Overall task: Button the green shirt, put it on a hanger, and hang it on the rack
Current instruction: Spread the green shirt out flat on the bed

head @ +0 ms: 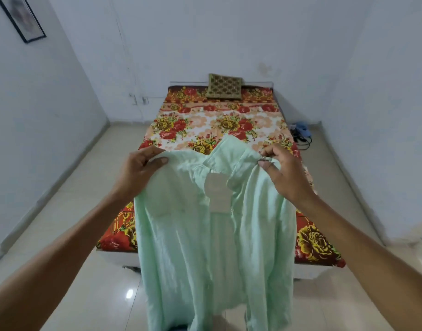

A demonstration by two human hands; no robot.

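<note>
A pale green shirt (205, 247) hangs in the air in front of me, above the foot of the bed. Its front is open, and a white label shows inside below the collar. My left hand (138, 173) pinches the shirt's left shoulder between thumb and fingers. At the other shoulder, beside the collar, my right hand (281, 173) pinches the cloth in the same way. The shirt's lower part drops out of the frame at the bottom. No hanger and no rack are in view.
A bed (229, 125) with a red and yellow flowered sheet stands ahead, a patterned cushion (224, 86) at its head. Blue cloth and black cables (302, 133) lie on the floor at the bed's right. White walls close in on both sides.
</note>
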